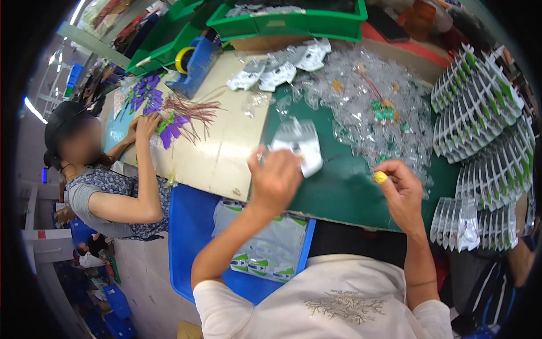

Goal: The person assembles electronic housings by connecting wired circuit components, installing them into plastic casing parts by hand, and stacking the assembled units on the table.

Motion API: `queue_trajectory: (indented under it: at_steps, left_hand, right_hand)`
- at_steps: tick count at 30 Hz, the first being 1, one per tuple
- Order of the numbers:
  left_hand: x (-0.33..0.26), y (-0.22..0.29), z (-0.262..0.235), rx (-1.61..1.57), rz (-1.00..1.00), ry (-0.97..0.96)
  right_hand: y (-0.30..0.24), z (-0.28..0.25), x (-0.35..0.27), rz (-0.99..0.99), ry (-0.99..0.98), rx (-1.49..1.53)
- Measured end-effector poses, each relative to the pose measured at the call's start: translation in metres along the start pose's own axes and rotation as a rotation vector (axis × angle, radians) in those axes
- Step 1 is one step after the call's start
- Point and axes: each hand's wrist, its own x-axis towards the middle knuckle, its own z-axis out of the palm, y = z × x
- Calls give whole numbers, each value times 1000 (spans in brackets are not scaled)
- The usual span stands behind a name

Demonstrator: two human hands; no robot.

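My left hand (275,179) grips a flat silver-white pouch (299,146) above the green mat (344,186). My right hand (401,189) is closed, with a yellow cover on one fingertip (380,177); whether it pinches a small part I cannot tell. Just beyond both hands lies a heap of clear plastic bags (372,107) holding small green parts and red wires.
Rows of stacked pouches (480,113) fan along the right. More pouches (282,65) lie at the back near green bins (293,20) and a blue tape dispenser (195,62). A co-worker (107,192) on the left handles purple pieces and wires (169,116). A blue crate (192,226) sits below.
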Motion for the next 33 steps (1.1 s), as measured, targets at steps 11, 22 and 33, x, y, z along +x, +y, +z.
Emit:
queue_trajectory:
  at_steps: [11, 22, 33]
  left_hand:
    - [-66, 69, 11, -160, -22, -189]
    - [26, -41, 41, -413, -313, 88]
    - [12, -26, 41, -242, -195, -27]
  right_hand:
    - [20, 52, -4, -442, -279, -673]
    - [16, 51, -17, -401, -423, -798]
    - [11, 39, -20, -387, -417, -774]
